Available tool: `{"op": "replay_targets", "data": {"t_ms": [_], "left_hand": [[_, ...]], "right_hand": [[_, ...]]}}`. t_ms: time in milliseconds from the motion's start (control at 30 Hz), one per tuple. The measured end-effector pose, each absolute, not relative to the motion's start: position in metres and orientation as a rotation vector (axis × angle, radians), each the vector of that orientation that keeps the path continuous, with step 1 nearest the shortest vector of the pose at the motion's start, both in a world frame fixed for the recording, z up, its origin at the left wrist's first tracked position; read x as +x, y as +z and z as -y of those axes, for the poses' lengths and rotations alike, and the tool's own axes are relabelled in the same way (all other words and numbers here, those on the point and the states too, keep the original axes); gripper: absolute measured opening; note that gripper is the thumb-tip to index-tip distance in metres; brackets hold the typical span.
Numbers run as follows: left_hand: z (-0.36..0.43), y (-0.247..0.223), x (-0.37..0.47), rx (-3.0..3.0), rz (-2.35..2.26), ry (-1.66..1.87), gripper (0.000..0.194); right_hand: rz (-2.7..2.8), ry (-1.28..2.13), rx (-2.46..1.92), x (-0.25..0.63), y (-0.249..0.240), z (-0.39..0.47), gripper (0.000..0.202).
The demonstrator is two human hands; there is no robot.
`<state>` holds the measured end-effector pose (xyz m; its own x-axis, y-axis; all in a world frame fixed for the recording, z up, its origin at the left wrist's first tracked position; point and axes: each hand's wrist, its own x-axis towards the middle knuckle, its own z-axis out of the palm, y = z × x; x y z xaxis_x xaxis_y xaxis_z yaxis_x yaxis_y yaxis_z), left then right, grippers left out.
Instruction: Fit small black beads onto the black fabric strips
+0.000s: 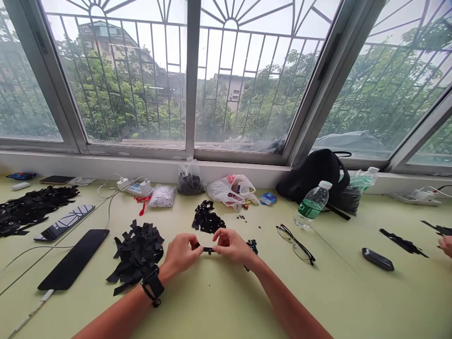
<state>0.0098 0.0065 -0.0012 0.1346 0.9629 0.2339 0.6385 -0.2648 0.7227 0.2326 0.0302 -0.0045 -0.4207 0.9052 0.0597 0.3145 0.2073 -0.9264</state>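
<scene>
Between my two hands, just above the table, a short black strip (pixel 208 249) is stretched level, with a small dark round piece under its middle. My left hand (pixel 181 252) pinches one end between thumb and fingers; a black watch sits on that wrist. The other end is pinched by my right hand (pixel 231 246). Left of my hands lies a heap of cut black strips (pixel 139 254). Beyond them is a smaller pile of black pieces (pixel 208 217). Several small dark round pieces (pixel 252 246) lie by my right wrist, partly hidden by it.
Phones (pixel 74 259) with a cable lie at left near another black strip pile (pixel 33 207). Eyeglasses (pixel 296 245), a water bottle (pixel 312 205) and a dark case (pixel 377 259) are at right. Bags (pixel 233 190) line the windowsill. Another person's hand (pixel 446 245) shows at the right edge.
</scene>
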Motion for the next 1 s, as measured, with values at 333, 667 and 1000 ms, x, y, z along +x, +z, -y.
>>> {"op": "replay_targets", "data": {"t_ms": [333, 667, 1000], "left_hand": [[-0.002, 0.0, 0.012, 2.036, -1.586, 0.833, 0.015], [-0.002, 0.001, 0.012, 2.021, -1.586, 0.842, 0.008], [0.007, 0.015, 0.007, 2.196, -1.065, 0.975, 0.038]], "right_hand": [[1.925, 1.133, -1.133, 0.229, -0.003, -0.027, 0.017], [1.948, 1.072, -1.162, 0.228, -0.006, -0.028, 0.017], [1.996, 0.589, -1.251, 0.229, -0.004, -0.027, 0.025]]}}
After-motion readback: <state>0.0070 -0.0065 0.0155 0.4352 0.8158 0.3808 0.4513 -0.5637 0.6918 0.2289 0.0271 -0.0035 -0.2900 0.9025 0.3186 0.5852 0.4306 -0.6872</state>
